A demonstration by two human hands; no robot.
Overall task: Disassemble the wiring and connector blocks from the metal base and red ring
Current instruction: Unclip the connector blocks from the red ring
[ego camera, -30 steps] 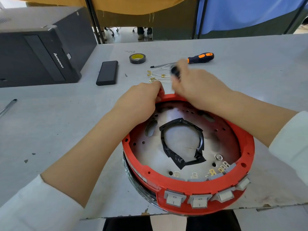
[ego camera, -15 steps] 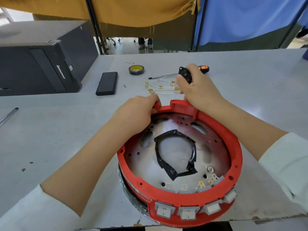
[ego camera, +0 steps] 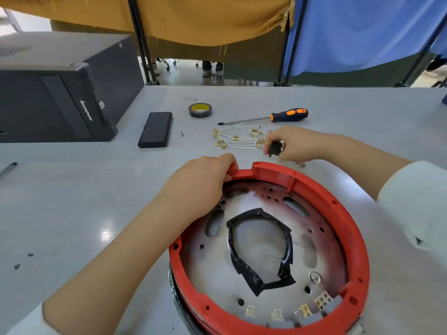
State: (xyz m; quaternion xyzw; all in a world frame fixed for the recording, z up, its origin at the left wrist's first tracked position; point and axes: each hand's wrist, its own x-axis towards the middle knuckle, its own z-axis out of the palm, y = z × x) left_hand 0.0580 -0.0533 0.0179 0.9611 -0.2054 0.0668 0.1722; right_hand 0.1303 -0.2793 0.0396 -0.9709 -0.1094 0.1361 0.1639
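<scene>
While pinched, boxy black block [ego camera: 275, 149].

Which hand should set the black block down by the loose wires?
Right. The right hand already pinches the black connector block just beside the white wires on the table. The left hand grips the red ring, steadying it.

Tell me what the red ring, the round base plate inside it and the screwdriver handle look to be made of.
Red ring: probably moulded plastic, matte, with ribs and notches. Base plate: metal, dull silvery, reflective, punched with holes and slots. Screwdriver handle: likely plastic or rubber, black and orange.
</scene>
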